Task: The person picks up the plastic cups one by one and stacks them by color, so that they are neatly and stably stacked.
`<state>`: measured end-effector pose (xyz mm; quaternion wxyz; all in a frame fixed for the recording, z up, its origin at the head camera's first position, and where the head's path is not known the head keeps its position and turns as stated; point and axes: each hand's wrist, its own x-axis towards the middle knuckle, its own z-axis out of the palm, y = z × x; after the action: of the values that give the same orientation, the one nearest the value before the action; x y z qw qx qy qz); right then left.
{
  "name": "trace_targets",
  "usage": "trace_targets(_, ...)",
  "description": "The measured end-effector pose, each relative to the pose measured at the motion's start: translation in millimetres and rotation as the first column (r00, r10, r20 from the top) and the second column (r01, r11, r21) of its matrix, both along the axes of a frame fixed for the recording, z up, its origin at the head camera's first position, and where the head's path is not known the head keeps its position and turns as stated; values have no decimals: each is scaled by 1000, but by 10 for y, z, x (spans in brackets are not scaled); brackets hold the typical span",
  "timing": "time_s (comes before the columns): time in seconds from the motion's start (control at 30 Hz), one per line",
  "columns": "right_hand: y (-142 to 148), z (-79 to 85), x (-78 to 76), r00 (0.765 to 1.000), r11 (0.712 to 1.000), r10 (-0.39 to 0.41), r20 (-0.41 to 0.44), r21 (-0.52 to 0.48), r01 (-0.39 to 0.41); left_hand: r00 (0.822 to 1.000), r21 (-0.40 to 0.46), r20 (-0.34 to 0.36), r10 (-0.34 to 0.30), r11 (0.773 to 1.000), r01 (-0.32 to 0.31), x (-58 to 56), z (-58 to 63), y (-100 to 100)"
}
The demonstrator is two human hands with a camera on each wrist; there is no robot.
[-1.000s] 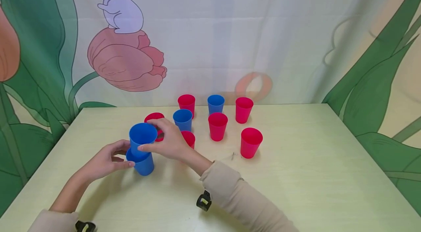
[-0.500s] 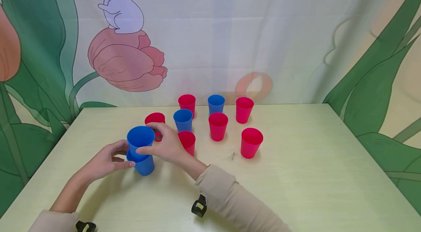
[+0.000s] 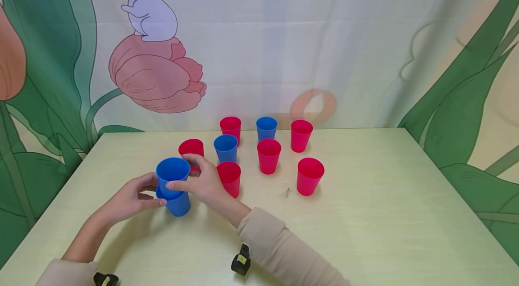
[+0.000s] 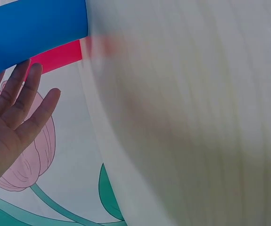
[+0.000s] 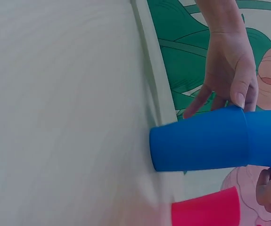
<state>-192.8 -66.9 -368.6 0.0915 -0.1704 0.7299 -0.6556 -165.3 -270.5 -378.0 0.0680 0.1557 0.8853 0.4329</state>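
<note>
In the head view, two blue cups stand one inside the other at the left of the table. My right hand pinches the upper blue cup between thumb and fingers; its base is sunk in the lower blue cup. My left hand steadies the lower cup from the left, thumb at its rim and fingers behind. In the right wrist view, the left thumb touches the rim of the lower cup. The left wrist view shows the outer fingers fairly straight beside the cup.
Behind and right stand several upright cups: red ones and blue ones. One red cup is partly hidden by my right hand. A printed curtain hangs behind the table.
My right hand has moved down and slightly left, lowering the upper blue cup deeper into the lower one. My left hand and the other cups have stayed in place.
</note>
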Motion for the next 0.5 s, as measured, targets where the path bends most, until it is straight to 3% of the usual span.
trace_targets(0.17, -18, -33, 25, 1000, 999, -6, 31, -42, 7, 1000, 6, 1, 1, 1000, -1, 2, -2, 6)
trace_targets(0.5, -48, -116, 36, 1000, 999, -3, 7, 50, 2, 1000, 17, 7, -8, 1000, 8, -9, -27, -9)
